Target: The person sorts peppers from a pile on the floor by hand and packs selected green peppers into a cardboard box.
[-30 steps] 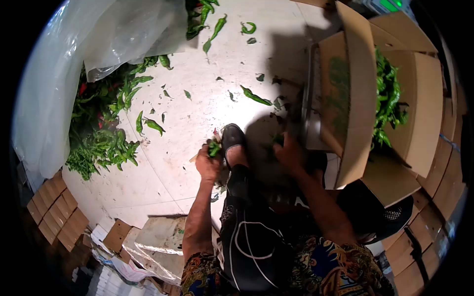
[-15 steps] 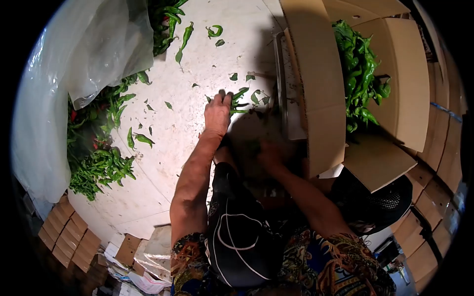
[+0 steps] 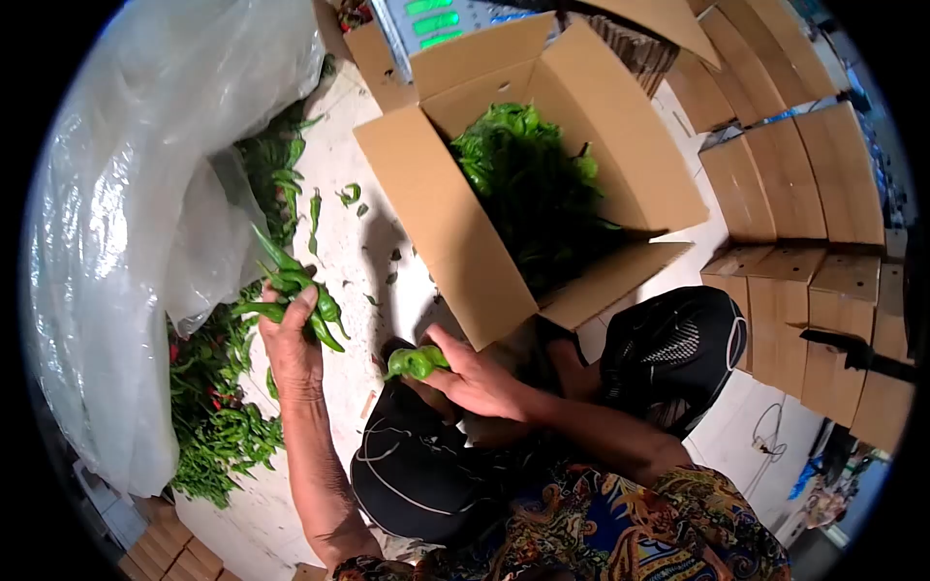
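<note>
My left hand (image 3: 289, 334) is closed round a bunch of long green peppers (image 3: 305, 290), raised over the pale floor. Their tips stick out on both sides of the fingers. My right hand (image 3: 475, 376) grips a green pepper (image 3: 417, 362) near my knee, just below the cardboard box; whether more than one is in it I cannot tell. The open box (image 3: 446, 218) holds many green peppers (image 3: 523, 155), partly in shadow. At the left, a heap of green peppers (image 3: 228, 436) with a few red ones lies beside and partly under a clear plastic sheet (image 3: 107, 213).
Loose peppers (image 3: 315, 213) and leaf scraps lie on the floor (image 3: 339, 145). A device with a green lit display (image 3: 431, 21) stands behind the box. Stacked cardboard boxes (image 3: 775, 174) line the right side. My knees in black trousers (image 3: 417, 484) are close below my hands.
My left hand has lifted off the floor with peppers in it. My right hand has come out of the shadow, showing a pepper. The view has turned right, bringing the box's inside into sight.
</note>
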Tool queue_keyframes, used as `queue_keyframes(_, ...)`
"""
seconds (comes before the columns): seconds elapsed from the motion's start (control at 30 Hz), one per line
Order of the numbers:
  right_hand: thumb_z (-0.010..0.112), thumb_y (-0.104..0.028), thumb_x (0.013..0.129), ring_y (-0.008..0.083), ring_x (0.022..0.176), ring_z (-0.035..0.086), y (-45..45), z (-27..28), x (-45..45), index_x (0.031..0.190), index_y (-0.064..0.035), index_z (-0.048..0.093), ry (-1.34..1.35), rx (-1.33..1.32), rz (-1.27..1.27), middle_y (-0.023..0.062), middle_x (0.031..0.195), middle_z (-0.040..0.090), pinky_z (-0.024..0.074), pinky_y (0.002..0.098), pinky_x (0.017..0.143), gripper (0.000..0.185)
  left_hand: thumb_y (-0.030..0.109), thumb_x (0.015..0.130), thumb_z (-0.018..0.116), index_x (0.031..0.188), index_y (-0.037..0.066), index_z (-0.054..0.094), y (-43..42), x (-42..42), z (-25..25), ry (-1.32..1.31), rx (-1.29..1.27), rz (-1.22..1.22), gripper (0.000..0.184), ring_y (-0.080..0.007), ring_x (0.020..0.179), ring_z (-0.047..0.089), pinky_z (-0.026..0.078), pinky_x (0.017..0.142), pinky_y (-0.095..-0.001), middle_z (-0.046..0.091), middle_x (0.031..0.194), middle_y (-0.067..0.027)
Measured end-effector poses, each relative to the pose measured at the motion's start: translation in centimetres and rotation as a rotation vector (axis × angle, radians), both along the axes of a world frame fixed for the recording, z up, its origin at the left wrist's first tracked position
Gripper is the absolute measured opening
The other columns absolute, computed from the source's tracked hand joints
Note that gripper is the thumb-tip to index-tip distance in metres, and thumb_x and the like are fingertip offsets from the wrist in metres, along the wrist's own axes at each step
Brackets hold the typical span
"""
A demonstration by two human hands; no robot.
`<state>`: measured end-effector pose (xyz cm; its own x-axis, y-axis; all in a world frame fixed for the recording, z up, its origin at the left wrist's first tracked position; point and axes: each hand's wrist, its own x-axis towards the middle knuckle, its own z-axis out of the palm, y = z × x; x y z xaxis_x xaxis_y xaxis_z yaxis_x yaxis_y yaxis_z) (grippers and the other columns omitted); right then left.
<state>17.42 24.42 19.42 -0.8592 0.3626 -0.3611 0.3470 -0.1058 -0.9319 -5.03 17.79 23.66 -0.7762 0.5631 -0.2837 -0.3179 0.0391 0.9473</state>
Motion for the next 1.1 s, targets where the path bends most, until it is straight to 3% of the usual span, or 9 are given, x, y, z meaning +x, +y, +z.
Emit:
queue_keyframes(0.13, 0.057, -0.012, 0.092, 0.0219, 0.08, 0.059, 6.4, 11.9, 5.0, 0.108, -0.0046, 0.045, 0.19, -0.062, -0.172, 0.0146, 0.085, 0.058, 0.0458, 0.037, 0.07, 0.021, 0.012, 0.077, 0.068, 0.12, 0.0, 0.051, 5.7, 2.4, 8.7, 0.093, 0.107, -0.173, 0.048, -0.0176, 0.087, 0.059, 0.051, 0.076, -0.0309, 0.061, 0.106, -0.0119)
queue_keyframes(0.17, 0.058, -0.01, 0.093, 0.0097, 0.085, 0.051, 8.4, 15.1, 6.6, 0.114, -0.0057, 0.046, 0.196, 0.152, -0.097, 0.0029, 0.091, 0.052, 0.0427, 0.0251, 0.072, 0.025, 0.012, 0.077, 0.068, 0.121, 0.0, 0.05, 7.4, 3.5, 10.4, 0.127, 0.125, -0.22, 0.049, -0.018, 0.088, 0.059, 0.051, 0.076, -0.0313, 0.061, 0.107, -0.0128)
queue_keyframes(0.2, 0.06, -0.009, 0.09, 0.009, 0.082, 0.05, 9.9, 16.6, 8.1, 0.113, -0.006, 0.048, 0.24, -0.059, -0.174, 0.001, 0.091, 0.051, 0.042, 0.0253, 0.071, 0.026, 0.013, 0.077, 0.068, 0.122, -0.002, 0.05, 8.5, 3.8, 11.0, 0.13, 0.132, -0.291, 0.05, -0.0185, 0.091, 0.059, 0.05, 0.079, -0.0314, 0.061, 0.111, -0.0142)
queue_keyframes(0.23, 0.061, -0.011, 0.089, 0.008, 0.08, 0.049, 11.9, 17.5, 8.8, 0.111, -0.0068, 0.049, 0.309, 0.215, -0.141, 0.001, 0.091, 0.053, 0.0407, 0.0235, 0.07, 0.024, 0.013, 0.077, 0.069, 0.121, -0.002, 0.05, 9.5, 4.3, 11.8, 0.113, 0.132, -0.374, 0.05, -0.0182, 0.093, 0.059, 0.05, 0.082, -0.0318, 0.061, 0.112, -0.014)
queue_keyframes(0.33, 0.059, -0.019, 0.091, 0.0078, 0.075, 0.051, 16.3, 21.3, 9.5, 0.119, -0.0054, 0.054, -0.062, 0.151, -0.286, 0.0, 0.085, 0.059, 0.0414, 0.0221, 0.066, 0.032, 0.013, 0.078, 0.072, 0.11, -0.001, 0.055, 13.1, 7.9, 13.4, 0.135, 0.176, -0.485, 0.039, -0.0159, 0.086, 0.058, 0.049, 0.08, -0.0309, 0.059, 0.095, -0.0076)
queue_keyframes(0.43, 0.063, -0.02, 0.089, 0.0206, 0.09, 0.06, 21.4, 14.7, 9.0, 0.117, -0.0047, 0.054, -0.135, 0.429, -0.185, 0.012, 0.098, 0.062, 0.0469, 0.0319, 0.078, 0.033, 0.027, 0.073, 0.079, 0.13, -0.001, 0.045, 15.1, 9.6, 10.8, 0.212, -0.1, -0.733, 0.072, -0.0255, 0.105, 0.059, 0.042, 0.099, -0.0379, 0.062, 0.112, -0.0153)
queue_keyframes(0.53, 0.064, -0.02, 0.086, 0.0318, 0.092, 0.062, 21.1, 8.7, 9.7, 0.115, -0.0025, 0.055, -0.151, 1.385, -0.023, 0.017, 0.097, 0.064, 0.0473, 0.0402, 0.081, 0.035, 0.034, 0.079, 0.077, 0.143, 0.0, 0.035, 15.2, 10.6, 7.3, 0.473, -0.265, -0.91, 0.083, -0.0281, 0.118, 0.054, 0.045, 0.098, -0.0361, 0.05, 0.133, -0.0231)
queue_keyframes(0.77, 0.066, -0.02, 0.084, 0.0384, 0.098, 0.06, 22.6, 10.2, 11.9, 0.114, -0.0028, 0.057, -0.19, 1.06, -0.032, 0.0195, 0.101, 0.063, 0.0468, 0.045, 0.085, 0.036, 0.018, 0.091, 0.067, 0.125, -0.004, 0.053, 11.4, 9.8, 6.2, 0.222, -0.327, -1.01, 0.043, -0.013, 0.101, 0.06, 0.048, 0.09, -0.027, 0.063, 0.11, -0.0084)
queue_keyframes(1.1, 0.066, -0.012, 0.08, 0.04, 0.088, 0.061, 22.1, 11.0, 10.6, 0.102, 0.0, 0.06, -0.026, 0.951, -0.013, 0.0204, 0.091, 0.065, 0.0485, 0.0454, 0.076, 0.026, 0.017, 0.089, 0.065, 0.122, -0.001, 0.055, 10.1, 14.5, 7.7, 0.703, -0.227, -1.149, 0.039, -0.0292, 0.096, 0.065, 0.052, 0.083, -0.0372, 0.064, 0.11, -0.022)
